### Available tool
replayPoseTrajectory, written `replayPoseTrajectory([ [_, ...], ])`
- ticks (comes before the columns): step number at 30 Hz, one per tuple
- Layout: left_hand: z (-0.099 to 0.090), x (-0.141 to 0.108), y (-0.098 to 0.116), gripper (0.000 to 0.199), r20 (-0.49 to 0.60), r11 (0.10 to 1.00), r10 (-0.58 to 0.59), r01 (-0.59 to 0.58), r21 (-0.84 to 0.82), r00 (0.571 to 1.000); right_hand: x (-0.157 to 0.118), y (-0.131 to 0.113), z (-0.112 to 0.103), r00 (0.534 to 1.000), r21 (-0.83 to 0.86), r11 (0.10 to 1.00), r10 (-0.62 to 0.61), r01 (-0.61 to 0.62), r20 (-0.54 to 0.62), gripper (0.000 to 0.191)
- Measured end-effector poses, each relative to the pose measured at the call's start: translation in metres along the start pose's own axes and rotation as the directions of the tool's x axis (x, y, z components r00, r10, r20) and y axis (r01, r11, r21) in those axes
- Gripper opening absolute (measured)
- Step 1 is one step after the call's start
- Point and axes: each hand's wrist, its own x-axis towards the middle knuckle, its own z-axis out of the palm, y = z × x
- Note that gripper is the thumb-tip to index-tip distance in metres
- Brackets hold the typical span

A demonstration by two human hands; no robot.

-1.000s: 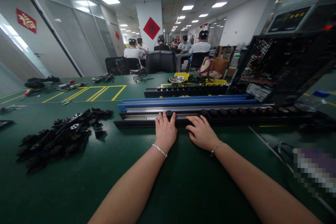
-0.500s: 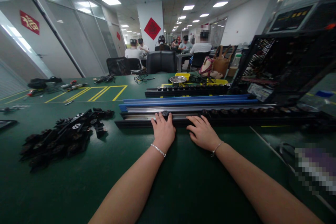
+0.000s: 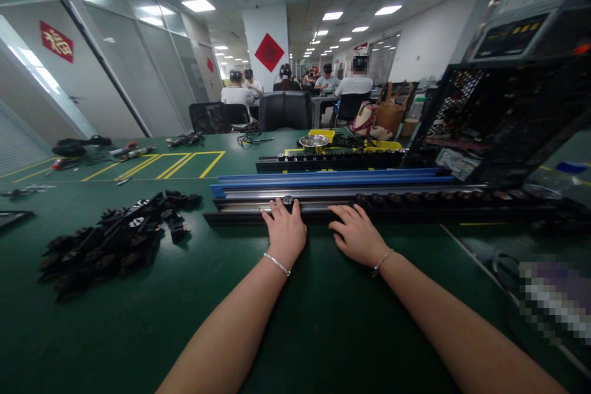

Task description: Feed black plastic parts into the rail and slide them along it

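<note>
A long black rail (image 3: 240, 218) lies crosswise on the bench, with a bright metal strip along it. My left hand (image 3: 285, 233) reaches onto the rail, its fingers on both sides of a small black part (image 3: 289, 200) that sits on the strip. Over the front edge of the same rail, my right hand (image 3: 357, 234) rests with fingers stretched out and nothing visible in them. Just beyond its fingertips begins a row of round black pieces (image 3: 392, 199) set along the rail. The undersides of both hands are hidden.
Behind the rail lie blue rails (image 3: 323, 178) and another black rail with round pieces (image 3: 332, 161). A heap of black parts (image 3: 115, 237) is at left. An open computer case (image 3: 498, 117) stands at right. A metal bowl (image 3: 314, 141) sits behind; people sit farther back.
My left hand has shifted slightly left along the rail, and the small black part has moved with it. My right hand stays in nearly the same place. The view has shifted slightly.
</note>
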Motion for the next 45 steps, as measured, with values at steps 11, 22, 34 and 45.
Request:
replayPoseTrajectory([
  [11, -0.002, 0.000, -0.003, 0.057, -0.017, 1.000, 0.019, -0.019, 0.009, 1.000, 0.000, 0.000, 0.000, 1.000, -0.002, 1.000, 0.006, -0.006, 0.010, 0.018],
  [22, -0.006, 0.001, -0.006, 0.059, 0.047, 1.000, -0.004, 0.002, 0.031, 0.999, 0.000, -0.001, -0.001, 1.000, 0.003, 1.000, 0.010, -0.011, 0.011, 0.018],
  [34, -0.013, 0.005, -0.013, 0.059, 0.105, 0.999, -0.021, 0.016, 0.048, 0.994, 0.000, 0.000, -0.002, 1.000, 0.005, 1.000, 0.001, -0.001, 0.019, 0.019],
  [45, -0.022, 0.010, -0.022, 0.054, 0.146, 0.998, -0.053, 0.046, 0.047, 0.988, 0.001, 0.000, 0.000, 1.000, -0.006, 1.000, 0.001, -0.001, 0.018, 0.018],
])
